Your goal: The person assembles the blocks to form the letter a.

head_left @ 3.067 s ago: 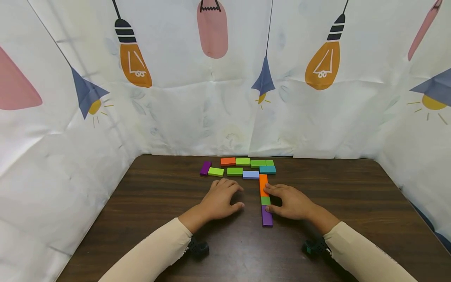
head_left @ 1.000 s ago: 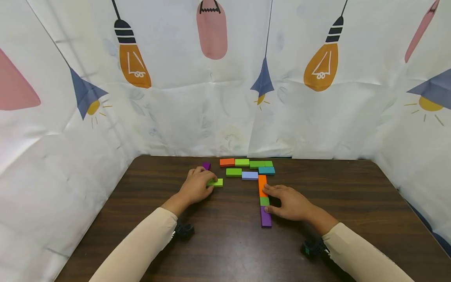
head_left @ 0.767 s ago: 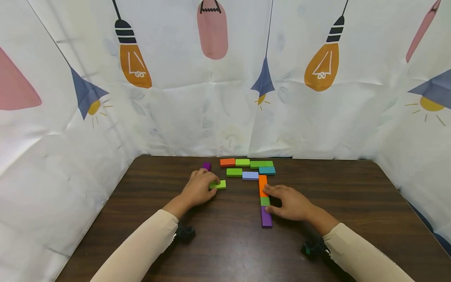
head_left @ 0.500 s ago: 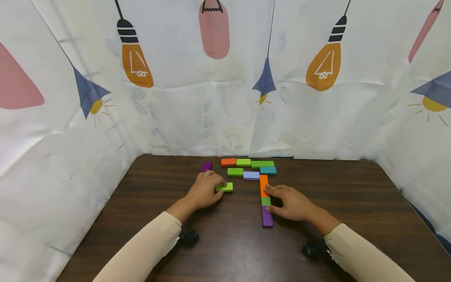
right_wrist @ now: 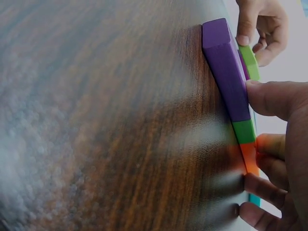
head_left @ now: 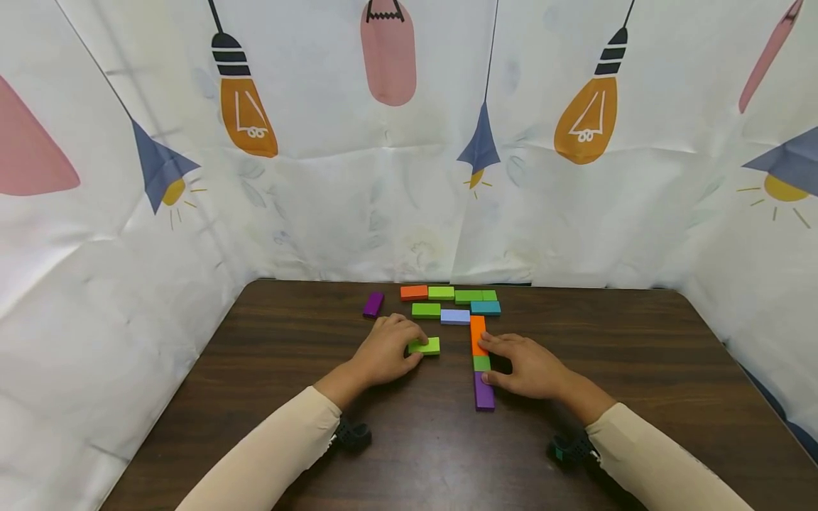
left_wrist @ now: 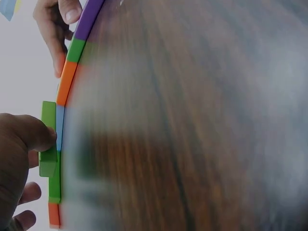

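Observation:
My left hand (head_left: 385,349) pinches a lime green block (head_left: 432,346) between thumb and fingers; in the left wrist view this block (left_wrist: 48,115) shows its long side. To the right, a column runs toward me: an orange block (head_left: 477,328), a small green block (head_left: 481,363) and a purple block (head_left: 484,397). My right hand (head_left: 527,367) rests along the column's right side, its fingers at the orange block and its thumb touching the purple one (right_wrist: 224,72). A gap of table lies between the lime block and the column.
Behind the hands, a light blue block (head_left: 455,317), a green block (head_left: 426,311) and a teal block (head_left: 486,308) form a row. Farther back lie an orange-red block (head_left: 413,292) and several green blocks (head_left: 441,292). A dark purple block (head_left: 373,304) lies apart at left on the brown table (head_left: 287,341).
My left hand has taken hold of the lime block beside the dark purple one and moved it toward me and to the right. My right hand stays at the column.

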Demonstrator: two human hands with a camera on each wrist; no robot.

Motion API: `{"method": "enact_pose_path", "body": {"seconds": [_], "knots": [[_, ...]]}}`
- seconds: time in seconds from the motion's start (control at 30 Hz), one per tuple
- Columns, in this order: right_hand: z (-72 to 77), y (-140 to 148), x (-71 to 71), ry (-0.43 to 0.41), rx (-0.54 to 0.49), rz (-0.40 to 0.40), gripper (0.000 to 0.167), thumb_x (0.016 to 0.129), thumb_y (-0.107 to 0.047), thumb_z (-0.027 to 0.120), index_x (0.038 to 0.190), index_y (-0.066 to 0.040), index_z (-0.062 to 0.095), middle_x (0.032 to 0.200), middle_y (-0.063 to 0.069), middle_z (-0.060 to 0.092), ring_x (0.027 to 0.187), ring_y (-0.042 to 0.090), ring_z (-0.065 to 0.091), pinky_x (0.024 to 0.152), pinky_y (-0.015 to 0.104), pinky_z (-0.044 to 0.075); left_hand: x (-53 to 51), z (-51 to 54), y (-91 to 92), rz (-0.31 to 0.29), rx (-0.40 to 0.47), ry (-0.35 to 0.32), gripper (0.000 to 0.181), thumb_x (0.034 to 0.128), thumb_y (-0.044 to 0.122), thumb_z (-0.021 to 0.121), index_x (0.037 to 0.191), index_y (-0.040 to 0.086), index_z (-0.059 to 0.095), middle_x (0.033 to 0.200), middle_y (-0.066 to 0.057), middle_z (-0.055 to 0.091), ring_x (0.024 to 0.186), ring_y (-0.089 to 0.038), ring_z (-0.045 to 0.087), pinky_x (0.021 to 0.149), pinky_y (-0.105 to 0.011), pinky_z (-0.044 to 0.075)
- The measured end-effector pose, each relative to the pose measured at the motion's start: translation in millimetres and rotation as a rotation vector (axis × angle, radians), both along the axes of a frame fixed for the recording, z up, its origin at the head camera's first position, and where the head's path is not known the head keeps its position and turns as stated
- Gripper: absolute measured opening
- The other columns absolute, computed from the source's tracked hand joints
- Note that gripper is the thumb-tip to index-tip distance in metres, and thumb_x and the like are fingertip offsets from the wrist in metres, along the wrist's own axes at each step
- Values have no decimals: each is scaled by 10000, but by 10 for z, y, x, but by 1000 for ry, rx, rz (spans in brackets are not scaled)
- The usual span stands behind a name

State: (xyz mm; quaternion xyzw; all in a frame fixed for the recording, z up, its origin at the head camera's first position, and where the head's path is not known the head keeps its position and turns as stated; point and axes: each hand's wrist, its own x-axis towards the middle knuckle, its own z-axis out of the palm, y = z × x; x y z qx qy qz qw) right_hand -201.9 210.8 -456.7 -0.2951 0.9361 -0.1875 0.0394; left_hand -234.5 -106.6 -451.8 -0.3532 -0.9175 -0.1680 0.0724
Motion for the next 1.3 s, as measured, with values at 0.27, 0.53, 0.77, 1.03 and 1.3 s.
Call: {"method": "enact_pose_path", "body": {"seconds": [0.27,0.53,0.77,1.03,1.3], "knots": [[6,-2,-8,-13,-8,0,704,966,-540,648,1513,-114,525,1540,56,488,1395,335,459,1093,598,380,33,-20,103,-22,-11,-20,172,935,239,763,1102,219,729,1115,82,691,1188,-221,543,1026,-484,393],[10,0,-9,-10,-12,-2,700,964,-527,659,1515,-116,522,1541,54,486,1396,334,457,1091,604,378,62,-28,211,-39,-31,-10,162,931,238,758,1091,222,735,1119,83,697,1175,-212,545,1016,-462,398],[14,1,-8,-8,-5,5,707,969,-542,644,1516,-111,520,1537,59,492,1390,329,463,1096,606,369,100,-43,290,-56,-44,-25,168,934,255,754,1096,218,732,1119,87,693,1160,-196,548,1020,-454,401],[22,-5,-6,-5,-10,7,703,972,-533,646,1511,-100,523,1532,64,497,1381,326,475,1093,592,382,121,-42,380,-73,-77,-31,185,940,271,753,1117,218,743,1144,87,698,1141,-182,558,1027,-439,404],[25,0,0,-9,-21,6,697,970,-524,655,1505,-95,531,1527,68,503,1377,338,477,1085,606,384,124,-39,440,-84,-93,-30,178,944,278,745,1113,225,743,1145,92,696,1135,-173,557,1003,-417,411]]}}
